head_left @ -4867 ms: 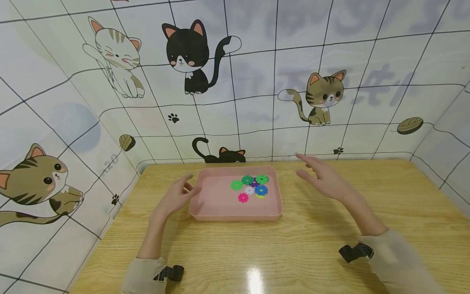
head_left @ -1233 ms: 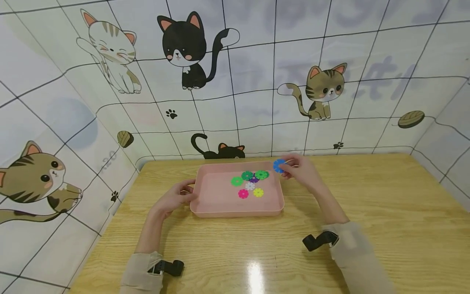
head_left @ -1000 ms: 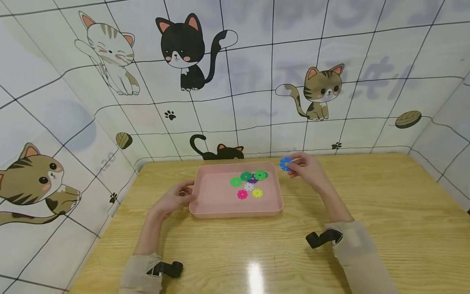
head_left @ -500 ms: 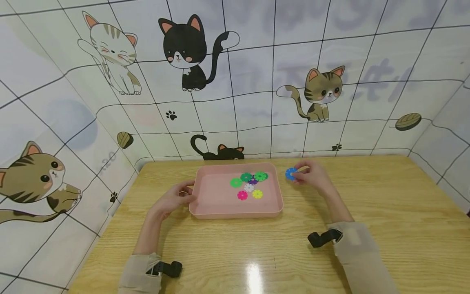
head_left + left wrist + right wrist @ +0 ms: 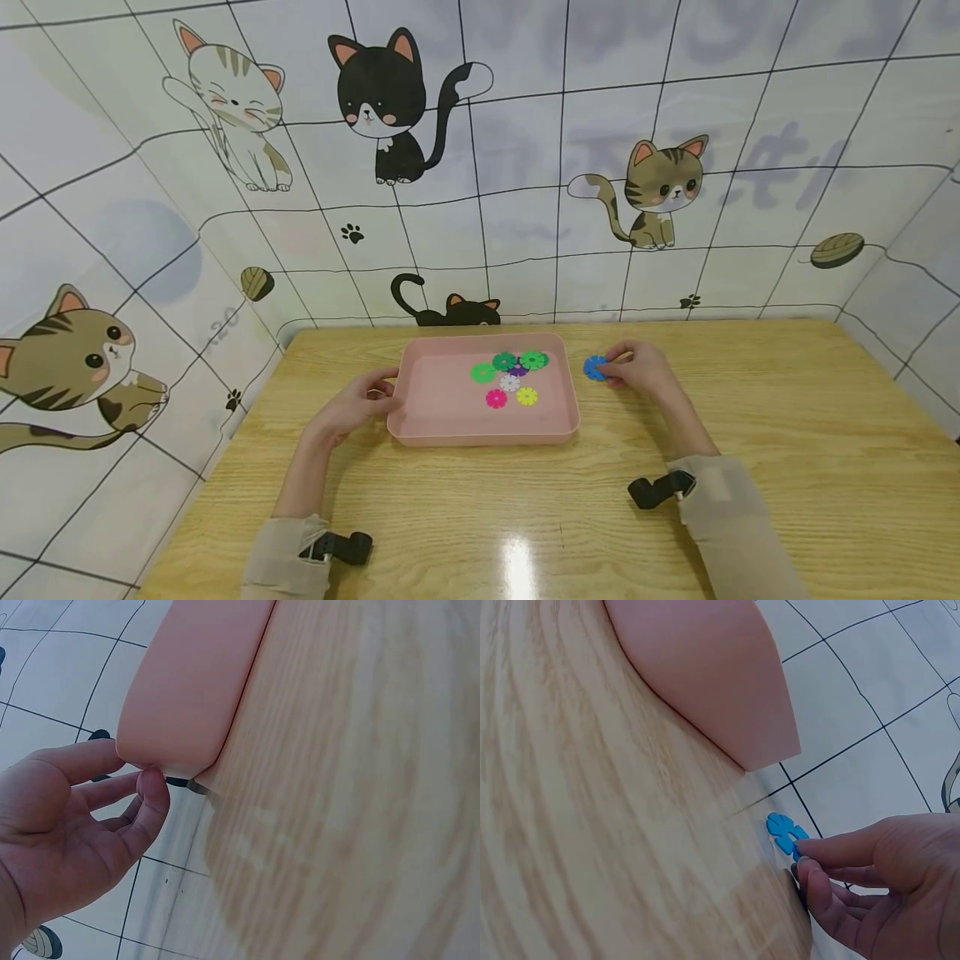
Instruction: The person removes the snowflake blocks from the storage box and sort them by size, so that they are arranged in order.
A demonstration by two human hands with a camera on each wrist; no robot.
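To the right of the pink tray, my right hand [image 5: 641, 368] pinches a blue notched plastic disc [image 5: 595, 367] between thumb and fingertips, low over the wooden table. The right wrist view shows the same blue disc [image 5: 780, 825] tilted at the fingertips, apart from the tray wall; whether it touches the table is hard to tell. My left hand [image 5: 360, 406] holds the left end of the pink tray [image 5: 431, 408]. In the left wrist view, thumb and fingers of the left hand [image 5: 82, 817] meet the tray's end wall, where the thumb tip is partly hidden.
Several notched discs lie in the tray's right half: light green [image 5: 483, 372], dark green [image 5: 504, 362], purple [image 5: 517, 367], white [image 5: 510, 382], pink [image 5: 496, 398] and yellow [image 5: 527, 396]. Behind the wooden table [image 5: 450, 500] rises a wall [image 5: 517, 233] printed with cats.
My right hand has picked the blue disc off the yellow one, carried it right out of the tray and lowered it toward the table. The left hand has come onto the tray's left end.
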